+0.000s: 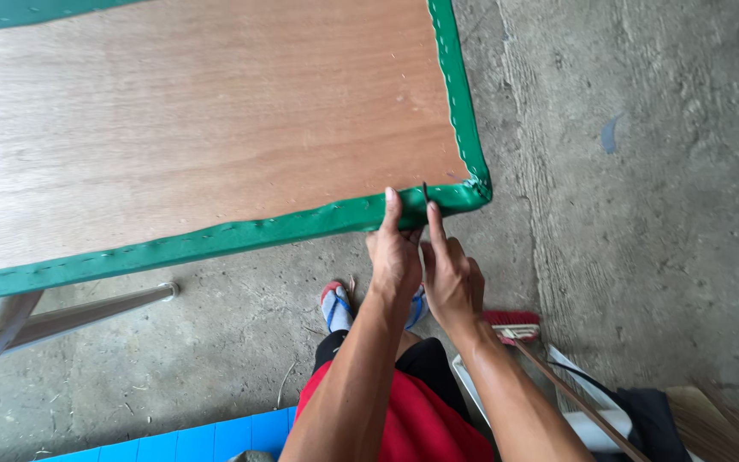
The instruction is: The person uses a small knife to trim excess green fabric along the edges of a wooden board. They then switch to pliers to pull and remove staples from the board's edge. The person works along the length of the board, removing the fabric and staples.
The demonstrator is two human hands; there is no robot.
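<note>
floor (643,171): bare grey concrete | on floor: metal leg (96,312) under wooden board (198,120), red-bristled broom (515,327) just right of sandalled foot (335,306), blue mat (181,443) left of foot

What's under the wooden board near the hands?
Under the wooden board show the concrete floor, a grey metal leg and a sandalled foot. Whatever lies beneath the middle of the board is covered by the board itself.

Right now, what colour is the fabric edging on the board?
Green fabric edging, stapled along the board's rim; head view.
</note>
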